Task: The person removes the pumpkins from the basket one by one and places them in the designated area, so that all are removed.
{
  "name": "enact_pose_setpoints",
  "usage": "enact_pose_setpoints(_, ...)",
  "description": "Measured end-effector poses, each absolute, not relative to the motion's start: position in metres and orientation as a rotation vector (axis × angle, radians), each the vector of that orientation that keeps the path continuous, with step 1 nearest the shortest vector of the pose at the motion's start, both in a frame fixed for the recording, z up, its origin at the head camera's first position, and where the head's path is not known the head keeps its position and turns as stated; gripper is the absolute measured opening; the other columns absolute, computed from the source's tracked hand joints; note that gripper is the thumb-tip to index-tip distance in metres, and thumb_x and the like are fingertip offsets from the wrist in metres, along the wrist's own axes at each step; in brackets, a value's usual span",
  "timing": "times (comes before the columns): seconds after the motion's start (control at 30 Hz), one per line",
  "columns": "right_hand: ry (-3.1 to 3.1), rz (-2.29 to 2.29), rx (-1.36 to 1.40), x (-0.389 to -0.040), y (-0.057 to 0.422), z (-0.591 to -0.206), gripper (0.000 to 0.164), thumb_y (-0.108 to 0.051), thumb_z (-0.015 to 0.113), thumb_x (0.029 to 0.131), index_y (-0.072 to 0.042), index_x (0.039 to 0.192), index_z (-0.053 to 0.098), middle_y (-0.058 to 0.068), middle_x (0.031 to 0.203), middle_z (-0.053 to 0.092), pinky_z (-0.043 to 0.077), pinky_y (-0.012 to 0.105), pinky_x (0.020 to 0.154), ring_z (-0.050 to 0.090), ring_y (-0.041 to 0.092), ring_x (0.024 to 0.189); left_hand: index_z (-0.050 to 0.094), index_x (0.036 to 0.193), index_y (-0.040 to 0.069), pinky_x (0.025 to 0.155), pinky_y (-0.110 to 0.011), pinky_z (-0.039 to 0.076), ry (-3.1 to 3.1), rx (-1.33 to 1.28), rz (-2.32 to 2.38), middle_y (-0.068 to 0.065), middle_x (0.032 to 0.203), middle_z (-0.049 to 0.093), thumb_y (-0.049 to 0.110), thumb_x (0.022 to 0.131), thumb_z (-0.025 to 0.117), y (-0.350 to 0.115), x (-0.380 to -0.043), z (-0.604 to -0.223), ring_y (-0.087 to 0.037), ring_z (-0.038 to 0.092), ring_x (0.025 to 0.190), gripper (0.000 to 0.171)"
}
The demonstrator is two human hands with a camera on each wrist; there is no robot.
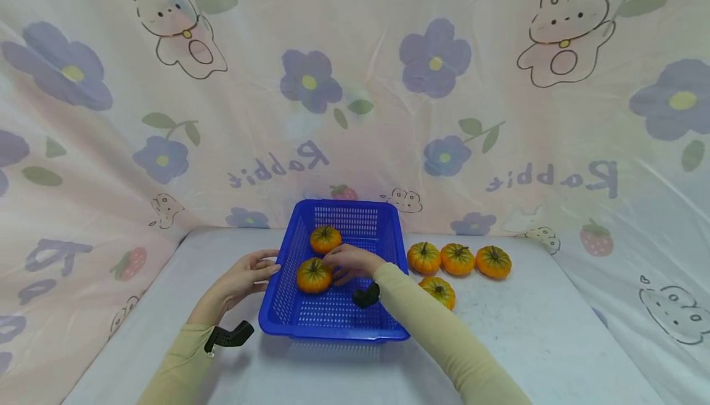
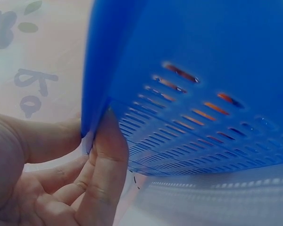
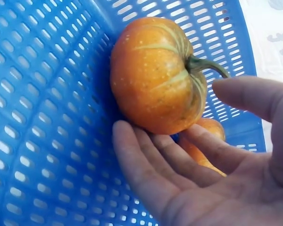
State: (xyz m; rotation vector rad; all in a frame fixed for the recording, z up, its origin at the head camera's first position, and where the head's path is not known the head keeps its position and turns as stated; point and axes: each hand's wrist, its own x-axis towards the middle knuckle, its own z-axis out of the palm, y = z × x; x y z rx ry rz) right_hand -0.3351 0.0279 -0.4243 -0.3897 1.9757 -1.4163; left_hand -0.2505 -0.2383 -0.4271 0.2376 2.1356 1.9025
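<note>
A blue plastic basket (image 1: 333, 333) with slotted walls stands on the table. My left hand (image 1: 244, 282) pinches its left rim between thumb and fingers; the left wrist view shows the rim (image 2: 96, 89) between them. Inside the basket lie two small orange pumpkins, a nearer pumpkin (image 1: 314, 277) and a farther pumpkin (image 1: 325, 240). My right hand (image 1: 352, 263) is in the basket at the nearer pumpkin's right side. In the right wrist view, its fairly straight fingers (image 3: 146, 165) touch that pumpkin (image 3: 155, 75), with the thumb apart near the green stem.
To the basket's right, three pumpkins stand in a row, among them a middle pumpkin (image 1: 457, 260). Another pumpkin (image 1: 439, 293) lies closer, partly hidden by my right sleeve (image 1: 438, 325). A printed curtain (image 1: 366, 134) hangs behind the white table (image 1: 516, 343).
</note>
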Motion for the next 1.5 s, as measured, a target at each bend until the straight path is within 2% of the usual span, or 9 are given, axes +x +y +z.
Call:
enact_pose_setpoints(0.3,2.002,-1.378,-0.379,-0.336,0.026,-0.427,0.037,-0.014,0.066,0.09,0.004,0.121,0.059,0.013,0.112,0.06,0.053,0.046,0.082,0.06,0.031,0.098,0.029,0.145,-0.003,0.087,-0.039,0.051,2.166,0.218,1.882,-0.021,0.115,0.058,0.021,0.096,0.059,-0.238,-0.252,-0.428,-0.024,0.063,0.097,0.062)
enact_pose_setpoints(0.67,2.021,-1.348,-0.411,-0.331,0.025,-0.428,0.042,-0.015,0.068,0.088,0.003,0.124,0.058,0.012,0.116,0.061,0.05,0.047,0.087,0.061,0.03,0.099,0.029,0.144,-0.002,0.087,-0.039,0.052,2.181,0.209,1.872,-0.017,0.112,0.06,0.02,0.097,0.058,-0.239,-0.252,-0.43,-0.026,0.063,0.097,0.059)
enact_pose_setpoints(0.9,1.976,-1.363,-0.424,-0.332,0.027,-0.424,0.04,-0.014,0.067,0.088,0.004,0.123,0.058,0.012,0.115,0.061,0.05,0.046,0.088,0.062,0.03,0.098,0.031,0.144,-0.002,0.086,-0.038,0.052,2.175,0.202,1.882,-0.018,0.113,0.06,0.02,0.096,0.059,-0.237,-0.251,-0.428,-0.025,0.063,0.096,0.06)
enact_pose_setpoints(1.23,1.821,-1.555,-0.391,-0.338,0.038,-0.408,0.048,-0.01,0.062,0.092,0.007,0.134,0.046,0.018,0.124,0.053,0.045,0.051,0.094,0.058,0.037,0.108,0.03,0.144,-0.002,0.089,-0.042,0.05,2.175,0.198,1.876,-0.018,0.113,0.059,0.02,0.096,0.06,-0.236,-0.252,-0.428,-0.025,0.063,0.096,0.061)
enact_pose_setpoints(1.5,1.801,-1.607,-0.405,-0.339,0.049,-0.394,0.046,-0.009,0.061,0.093,0.005,0.135,0.046,0.019,0.124,0.053,0.044,0.052,0.094,0.06,0.035,0.104,0.03,0.144,-0.003,0.086,-0.038,0.052,2.18,0.187,1.875,-0.017,0.114,0.06,0.02,0.096,0.06,-0.236,-0.25,-0.426,-0.024,0.063,0.096,0.061)
